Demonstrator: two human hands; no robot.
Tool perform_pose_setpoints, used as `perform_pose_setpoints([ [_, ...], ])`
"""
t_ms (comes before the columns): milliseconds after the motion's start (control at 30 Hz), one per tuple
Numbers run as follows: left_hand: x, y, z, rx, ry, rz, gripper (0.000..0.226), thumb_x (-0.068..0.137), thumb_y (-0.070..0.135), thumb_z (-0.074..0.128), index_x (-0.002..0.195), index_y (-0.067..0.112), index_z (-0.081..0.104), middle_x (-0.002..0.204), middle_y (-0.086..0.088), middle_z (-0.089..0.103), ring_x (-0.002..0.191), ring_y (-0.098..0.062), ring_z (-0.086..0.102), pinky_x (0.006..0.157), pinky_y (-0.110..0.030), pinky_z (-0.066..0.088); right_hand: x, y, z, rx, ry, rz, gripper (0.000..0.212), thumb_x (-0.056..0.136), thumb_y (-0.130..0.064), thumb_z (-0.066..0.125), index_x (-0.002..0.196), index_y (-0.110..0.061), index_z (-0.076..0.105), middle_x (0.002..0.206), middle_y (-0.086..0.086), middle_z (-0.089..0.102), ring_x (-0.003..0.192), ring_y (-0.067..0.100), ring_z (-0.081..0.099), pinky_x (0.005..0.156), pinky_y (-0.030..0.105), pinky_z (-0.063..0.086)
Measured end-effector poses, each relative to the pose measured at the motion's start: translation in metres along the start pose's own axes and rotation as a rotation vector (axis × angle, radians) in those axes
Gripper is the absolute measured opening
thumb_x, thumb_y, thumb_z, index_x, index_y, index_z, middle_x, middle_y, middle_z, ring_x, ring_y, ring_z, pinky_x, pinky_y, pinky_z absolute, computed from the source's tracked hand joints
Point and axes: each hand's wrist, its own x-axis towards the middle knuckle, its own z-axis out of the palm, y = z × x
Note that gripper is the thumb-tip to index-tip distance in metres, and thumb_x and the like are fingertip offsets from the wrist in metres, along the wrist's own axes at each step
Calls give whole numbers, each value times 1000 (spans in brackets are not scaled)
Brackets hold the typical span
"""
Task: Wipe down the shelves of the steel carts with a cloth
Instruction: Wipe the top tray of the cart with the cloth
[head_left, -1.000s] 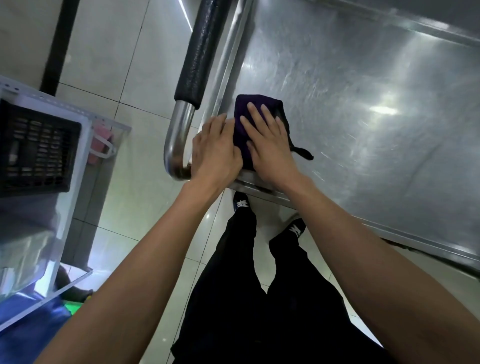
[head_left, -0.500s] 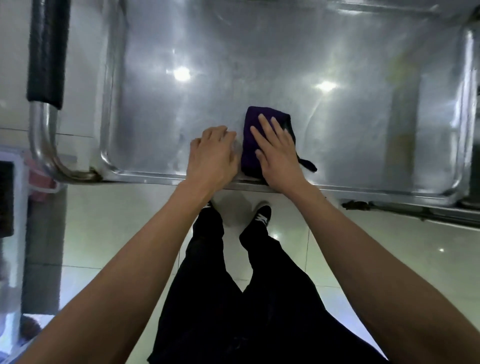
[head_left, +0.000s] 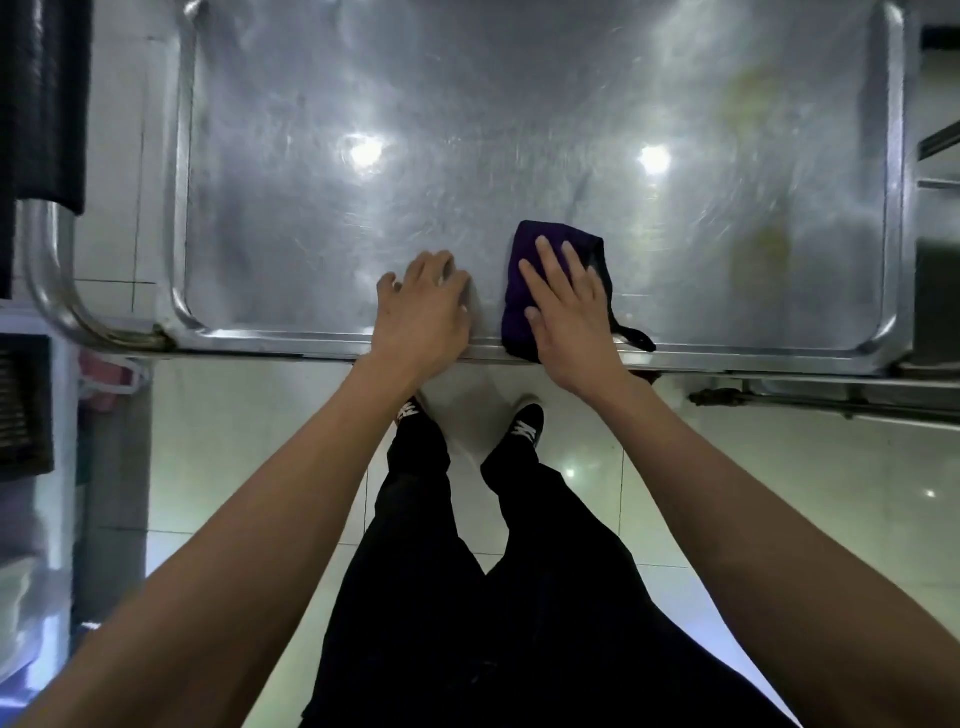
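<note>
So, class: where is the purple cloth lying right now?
In the head view, the purple cloth lies on the steel cart shelf at its near rim, right of centre, under the flat right hand; the left hand rests beside it.

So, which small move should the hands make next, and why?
Probably slide the right hand, lying flat on the purple cloth, to the right along the shelf. Yellowish stains show there, and the left hand rests on the shelf's near edge.
</note>
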Motion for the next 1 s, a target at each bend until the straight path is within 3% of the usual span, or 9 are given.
perform_pose_setpoints([
  [233,-25,-38,-5,-65,30,-86,39,99,28,46,138,20,52,154,-4,40,145,-25,32,115,-54,27,20,-43,8,-42,-59,-54,58,106,-22,37,160,-17,14,168,5,-7,154,28,-10,124,49,1],
  [567,-56,-150,-31,-151,110,-297,43,102,32,43,143,18,50,153,-7,43,143,-27,35,112,-54,33,75,-156,40,-98,-96,-177,62,105,-25,39,160,-17,11,167,6,-9,153,29,-12,124,51,2],
  [767,-62,-208,-41,-355,213,-325,43,106,18,37,146,4,46,151,-15,44,142,-29,37,118,-45,30,109,-234,62,-69,-113,-249,62,105,-27,39,160,-18,12,168,4,-6,153,28,-10,124,49,0],
  [1000,-56,-243,-44,-371,175,-358,48,99,9,43,147,9,44,153,-9,41,143,-25,33,117,-43,31,140,-291,82,16,-52,-271,62,101,-23,48,158,-18,24,168,3,7,154,25,0,125,47,4],
])
